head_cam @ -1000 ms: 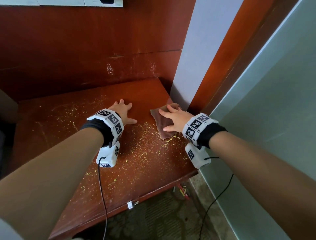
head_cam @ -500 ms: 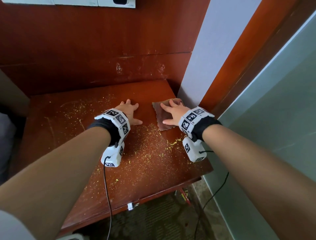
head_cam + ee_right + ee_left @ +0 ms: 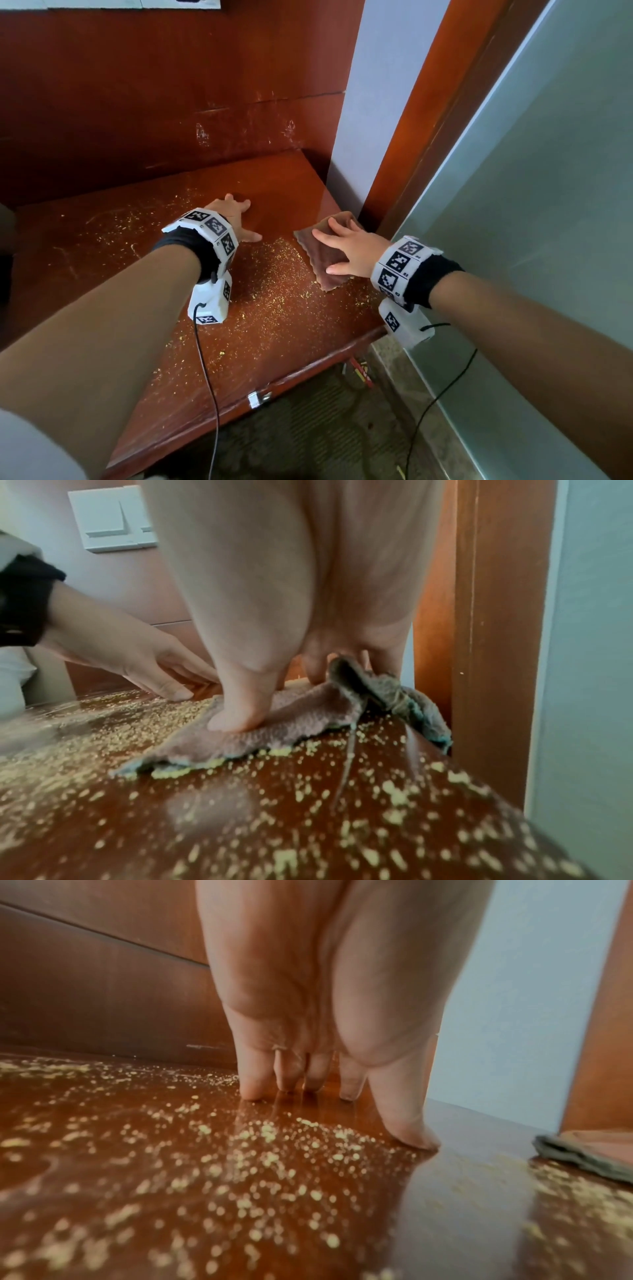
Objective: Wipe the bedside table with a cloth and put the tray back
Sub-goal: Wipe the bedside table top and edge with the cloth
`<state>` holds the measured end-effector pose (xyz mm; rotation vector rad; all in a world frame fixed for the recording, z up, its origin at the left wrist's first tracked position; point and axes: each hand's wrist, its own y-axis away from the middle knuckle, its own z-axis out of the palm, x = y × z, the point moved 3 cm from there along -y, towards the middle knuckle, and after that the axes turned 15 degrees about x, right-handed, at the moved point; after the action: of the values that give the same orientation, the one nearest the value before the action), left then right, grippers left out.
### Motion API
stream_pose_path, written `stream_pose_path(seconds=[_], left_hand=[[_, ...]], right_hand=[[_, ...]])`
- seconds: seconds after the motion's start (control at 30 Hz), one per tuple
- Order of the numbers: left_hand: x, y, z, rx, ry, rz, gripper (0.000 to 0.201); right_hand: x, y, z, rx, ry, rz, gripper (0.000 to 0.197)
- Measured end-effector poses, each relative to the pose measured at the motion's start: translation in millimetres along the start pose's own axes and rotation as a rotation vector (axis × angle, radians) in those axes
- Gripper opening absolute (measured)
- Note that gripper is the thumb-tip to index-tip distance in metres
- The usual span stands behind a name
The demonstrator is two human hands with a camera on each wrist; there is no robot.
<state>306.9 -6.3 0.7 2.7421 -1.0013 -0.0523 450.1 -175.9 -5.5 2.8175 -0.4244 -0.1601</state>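
The bedside table (image 3: 113, 246) is dark red wood, strewn with fine yellow crumbs (image 3: 274, 274). A brown cloth (image 3: 320, 257) lies flat near its right edge, close to the wall corner. My right hand (image 3: 349, 246) presses down on the cloth with straight, spread fingers; in the right wrist view the thumb (image 3: 240, 710) pins the cloth (image 3: 301, 718) and crumbs gather along its near hem. My left hand (image 3: 236, 219) rests flat on the bare wood to the left of the cloth, fingertips (image 3: 253, 1091) touching the top. No tray is in view.
A red wood panel (image 3: 171, 102) backs the table; a pale wall strip (image 3: 370, 102) and a wooden door frame (image 3: 421, 120) stand at its right. Frosted glass (image 3: 548, 205) runs along the right. Patterned carpet (image 3: 308, 438) lies below the front edge. A white switch plate (image 3: 109, 520) hangs on the wall.
Both hands stay flat in almost the same places; the right hand with the cloth has slid slightly toward the wall corner and back. The view has shifted a little.
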Motion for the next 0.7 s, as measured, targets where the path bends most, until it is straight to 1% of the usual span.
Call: stream_pose_path(seconds=[0.13,0.33,0.53,0.7], left_hand=[[-0.7,-0.1,1.4,0.011,-0.001,0.003,0.085],[-3.0,-0.6,2.6,0.013,-0.006,0.018,0.084],[-4.0,-2.8,4.0,-0.007,0.031,0.009,0.086],[-8.2,-3.5,3.4,-0.012,0.05,0.014,0.087]], right_hand=[[-2.3,3.3,-0.3,0.004,0.0,0.013,0.073],[-10.9,-6.9,-5.5,-0.01,0.032,0.049,0.074],[-24.9,-48.3,-15.2,-0.026,0.052,0.083,0.077],[-36.6,-81.7,-28.3,-0.011,0.09,0.094,0.076]])
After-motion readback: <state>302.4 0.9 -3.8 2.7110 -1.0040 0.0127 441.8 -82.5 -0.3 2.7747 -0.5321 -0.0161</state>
